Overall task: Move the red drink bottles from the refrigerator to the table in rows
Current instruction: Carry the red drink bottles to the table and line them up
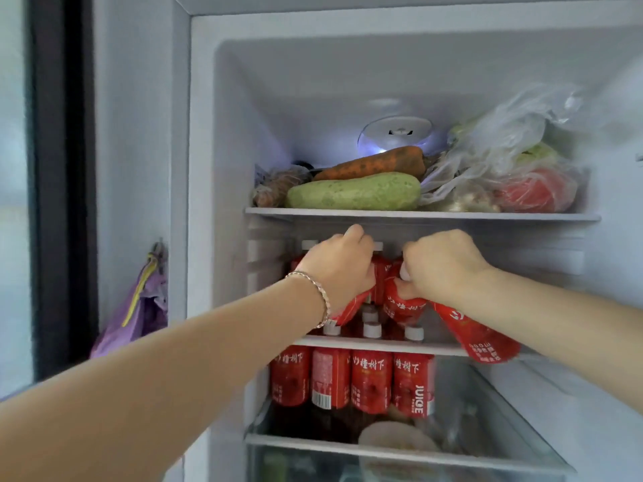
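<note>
while your left grip [337,266] and right grip [442,269] were clenched on tilted red drink bottles [403,307] over the middle shelf [382,345] of the refrigerator [236,133], you needed to lift them clear of its edge.

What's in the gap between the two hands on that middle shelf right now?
Head view: an upright red drink bottle, white-capped, stands between the left hand and the right hand, which each grip tilted red bottles.

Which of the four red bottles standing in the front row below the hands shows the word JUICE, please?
The rightmost bottle: JUICE runs sideways down its label, unlike the other three.
</note>
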A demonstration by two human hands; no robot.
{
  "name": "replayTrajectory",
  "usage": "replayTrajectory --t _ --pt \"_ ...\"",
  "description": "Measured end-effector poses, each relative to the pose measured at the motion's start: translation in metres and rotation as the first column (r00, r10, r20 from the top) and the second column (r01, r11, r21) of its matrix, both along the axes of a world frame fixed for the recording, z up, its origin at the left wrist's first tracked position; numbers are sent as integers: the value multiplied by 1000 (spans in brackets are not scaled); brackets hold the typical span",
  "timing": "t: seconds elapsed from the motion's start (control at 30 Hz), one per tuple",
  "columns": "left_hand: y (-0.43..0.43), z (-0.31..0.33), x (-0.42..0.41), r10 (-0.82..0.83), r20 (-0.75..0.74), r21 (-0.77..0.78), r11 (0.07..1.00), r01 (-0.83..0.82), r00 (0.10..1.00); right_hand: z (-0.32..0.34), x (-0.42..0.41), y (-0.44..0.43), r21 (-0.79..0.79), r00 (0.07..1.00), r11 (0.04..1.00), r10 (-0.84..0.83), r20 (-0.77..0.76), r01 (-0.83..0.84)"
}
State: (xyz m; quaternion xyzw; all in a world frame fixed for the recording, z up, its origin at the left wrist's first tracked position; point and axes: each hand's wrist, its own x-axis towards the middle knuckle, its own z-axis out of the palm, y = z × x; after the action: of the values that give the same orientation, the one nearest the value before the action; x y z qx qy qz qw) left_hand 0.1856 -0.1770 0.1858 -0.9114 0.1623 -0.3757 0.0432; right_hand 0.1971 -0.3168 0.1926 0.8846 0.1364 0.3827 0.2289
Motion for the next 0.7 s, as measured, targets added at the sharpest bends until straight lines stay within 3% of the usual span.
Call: replayTrajectory --t 0.1,0.2,0.27,0.37,0.57,0.7 --pt "10 -2 -50 45 31 -36 998 -44 999 -9 -33 8 107 994 989 100 31 -103" --pt "21 -17 -101 164 -39 -137 976 -168 986 -25 -70 27 103 969 963 247 23 -248" --pt "31 -35 -137 245 -110 -172 950 -261 963 -37 -98 42 100 941 937 338 -33 -333" --pt "50 -73 -193 369 -218 -107 911 -398 904 -66 -142 71 120 866 880 474 -160 -459" --pt "101 -149 -344 624 -439 -51 701 -711 646 -141 -255 144 87 622 707 668 -408 -702" --pt "118 -200 -484 721 -510 -93 496 -863 470 -179 -368 182 72 346 444 781 -520 -893"
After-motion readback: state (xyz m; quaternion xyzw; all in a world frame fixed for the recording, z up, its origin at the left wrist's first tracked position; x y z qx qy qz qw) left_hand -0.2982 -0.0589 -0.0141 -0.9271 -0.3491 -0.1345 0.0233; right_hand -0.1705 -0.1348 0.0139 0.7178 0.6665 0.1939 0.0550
